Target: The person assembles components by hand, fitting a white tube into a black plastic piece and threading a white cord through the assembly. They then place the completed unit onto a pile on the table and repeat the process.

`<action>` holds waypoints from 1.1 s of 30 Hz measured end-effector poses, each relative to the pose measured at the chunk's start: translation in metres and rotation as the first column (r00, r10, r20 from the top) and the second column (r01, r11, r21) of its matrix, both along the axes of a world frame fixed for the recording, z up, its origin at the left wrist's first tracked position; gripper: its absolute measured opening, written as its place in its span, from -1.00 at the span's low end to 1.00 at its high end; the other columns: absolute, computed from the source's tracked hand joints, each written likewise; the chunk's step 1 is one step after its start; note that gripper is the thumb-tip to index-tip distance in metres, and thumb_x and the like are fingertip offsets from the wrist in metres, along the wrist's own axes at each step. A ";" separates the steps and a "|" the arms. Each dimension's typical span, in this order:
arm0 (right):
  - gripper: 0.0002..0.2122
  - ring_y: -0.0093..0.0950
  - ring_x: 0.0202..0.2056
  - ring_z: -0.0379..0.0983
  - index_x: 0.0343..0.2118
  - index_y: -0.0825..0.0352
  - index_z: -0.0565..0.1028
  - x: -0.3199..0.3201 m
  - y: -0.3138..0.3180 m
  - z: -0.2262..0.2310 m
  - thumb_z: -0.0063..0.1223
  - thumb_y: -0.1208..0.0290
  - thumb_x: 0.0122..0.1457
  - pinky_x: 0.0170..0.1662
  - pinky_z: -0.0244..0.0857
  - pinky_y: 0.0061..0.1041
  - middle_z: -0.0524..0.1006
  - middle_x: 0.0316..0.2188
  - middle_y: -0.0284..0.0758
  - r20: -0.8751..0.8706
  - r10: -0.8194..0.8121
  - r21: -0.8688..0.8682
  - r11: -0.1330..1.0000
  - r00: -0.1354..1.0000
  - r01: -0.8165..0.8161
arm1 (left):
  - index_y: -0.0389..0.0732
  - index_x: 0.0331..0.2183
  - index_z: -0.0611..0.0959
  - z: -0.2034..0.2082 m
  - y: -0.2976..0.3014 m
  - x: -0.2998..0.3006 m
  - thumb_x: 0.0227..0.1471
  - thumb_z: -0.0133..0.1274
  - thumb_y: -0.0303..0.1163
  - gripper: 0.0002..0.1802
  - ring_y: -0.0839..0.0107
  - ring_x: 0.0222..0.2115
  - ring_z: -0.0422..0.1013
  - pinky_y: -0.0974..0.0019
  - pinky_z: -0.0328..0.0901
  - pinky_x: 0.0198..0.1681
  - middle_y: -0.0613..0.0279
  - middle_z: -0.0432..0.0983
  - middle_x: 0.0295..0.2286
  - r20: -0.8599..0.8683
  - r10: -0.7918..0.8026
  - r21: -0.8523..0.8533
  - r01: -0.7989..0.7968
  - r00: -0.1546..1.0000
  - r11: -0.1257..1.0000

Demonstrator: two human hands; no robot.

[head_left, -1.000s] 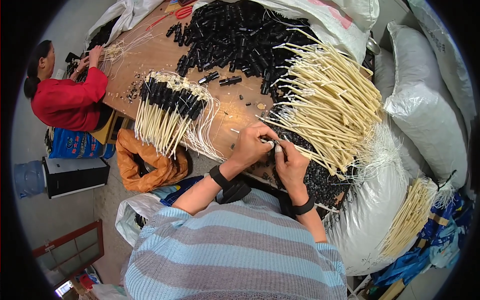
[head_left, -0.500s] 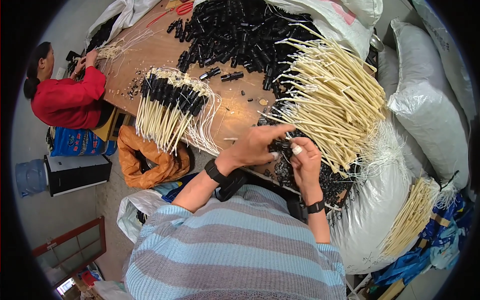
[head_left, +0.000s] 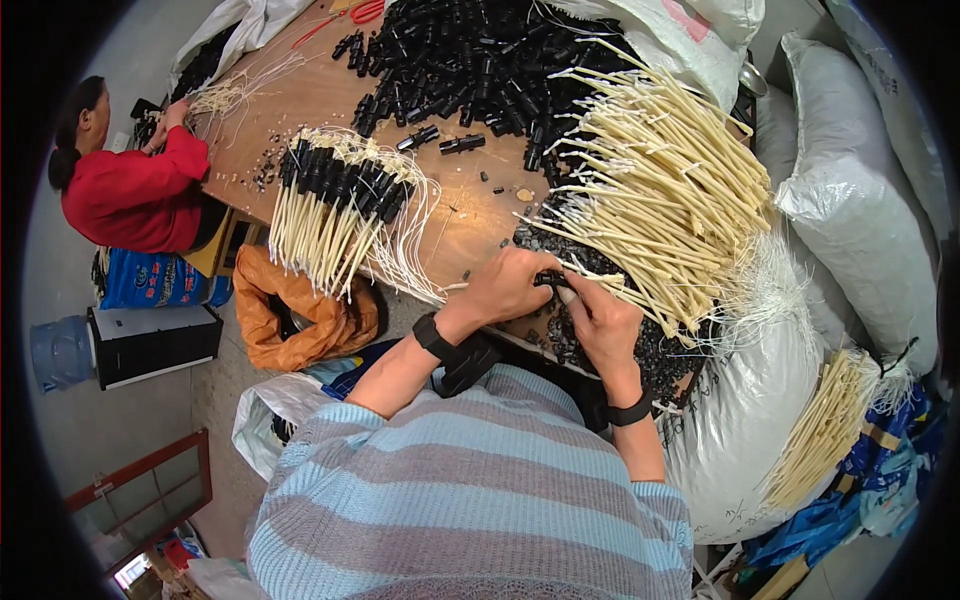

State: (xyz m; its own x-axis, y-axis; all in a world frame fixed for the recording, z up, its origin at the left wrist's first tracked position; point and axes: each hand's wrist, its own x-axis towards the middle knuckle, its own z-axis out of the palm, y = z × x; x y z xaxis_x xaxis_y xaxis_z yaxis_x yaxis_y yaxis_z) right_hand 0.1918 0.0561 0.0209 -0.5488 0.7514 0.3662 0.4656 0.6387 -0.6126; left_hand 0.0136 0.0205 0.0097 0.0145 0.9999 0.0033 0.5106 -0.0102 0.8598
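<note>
My left hand (head_left: 506,289) and my right hand (head_left: 604,322) meet at the table's near edge. Their fingers are closed around a small black plastic fitting (head_left: 548,279), mostly covered by the fingertips. A short cream tube end (head_left: 456,287) shows by my left hand; whether that hand holds it I cannot tell. Small black pieces (head_left: 655,360) lie heaped beneath and beside my right hand. Just beyond it rises a large pile of cream tubes (head_left: 670,190) with white ends. Left of my hands lies a row of cream tubes fitted with black sockets (head_left: 335,185), thin white wires trailing from it.
Black plastic fittings (head_left: 470,60) form a big heap at the table's far side. Full white sacks (head_left: 860,190) crowd the right. An orange bag (head_left: 300,340) stands below the left table edge. A person in red (head_left: 135,200) works at the far left.
My hands have come together on the black fitting, the right fingers turning inward over it. The view has shifted slightly. At the far left, the other person's hands have moved a little.
</note>
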 end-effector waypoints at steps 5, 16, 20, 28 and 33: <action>-0.82 -0.38 -0.66 0.44 -0.28 0.27 0.61 -0.003 -0.003 -0.002 0.18 0.54 0.00 -0.56 0.28 -0.49 0.54 -0.60 -0.28 0.038 0.004 0.115 0.993 0.999 -0.009 | -0.28 -0.30 0.65 -0.005 -0.003 -0.003 -0.29 0.05 -0.51 -0.64 0.04 -0.50 0.48 0.18 0.36 -0.39 -0.07 0.54 -0.50 -0.040 -0.020 0.046 0.022 0.999 0.999; -0.80 -0.68 -0.73 0.12 -0.32 0.34 0.52 -0.009 0.005 0.005 0.27 0.45 -0.01 -0.63 0.01 -0.61 0.23 -0.80 -0.52 -0.115 -0.133 -0.710 0.705 0.984 0.012 | -0.14 -0.43 0.59 0.018 -0.014 -0.006 -0.30 0.10 -0.50 -0.78 0.09 -0.54 0.46 0.14 0.34 -0.49 0.15 0.46 -0.58 -0.358 0.045 0.281 0.062 0.933 0.958; -0.75 -0.71 -0.67 0.14 -0.24 0.37 0.49 -0.029 -0.006 0.010 0.25 0.50 -0.01 -0.59 0.05 -0.64 0.28 -0.75 -0.51 -0.131 -0.133 -0.656 0.754 0.982 0.015 | -0.12 -0.41 0.59 0.021 -0.022 -0.019 -0.27 0.09 -0.51 -0.78 0.15 -0.60 0.44 0.14 0.31 -0.52 0.20 0.46 -0.58 -0.493 0.049 0.279 0.105 0.869 0.954; -0.89 -0.31 -0.37 0.53 -0.37 0.41 0.55 -0.030 0.004 0.023 0.16 0.60 0.00 -0.30 0.38 -0.46 0.57 -0.33 -0.18 -0.103 -0.030 0.024 0.999 0.994 0.033 | -0.11 -0.43 0.61 0.029 -0.041 -0.140 -0.26 0.15 -0.38 -0.80 0.27 -0.19 0.33 0.05 0.03 0.04 0.26 0.48 -0.35 -0.594 0.664 0.611 -0.282 0.454 0.739; -0.76 -0.22 -0.33 0.48 -0.28 0.30 0.56 -0.045 -0.019 0.011 0.24 0.40 -0.05 -0.23 0.33 -0.34 0.57 -0.29 -0.25 0.110 0.249 0.063 0.965 0.962 -0.256 | -0.15 -0.28 0.62 0.014 -0.025 -0.142 -0.28 0.14 -0.48 -0.64 0.19 -0.09 0.32 0.06 0.04 0.08 0.19 0.46 -0.21 -0.501 0.733 0.634 -0.382 0.460 0.673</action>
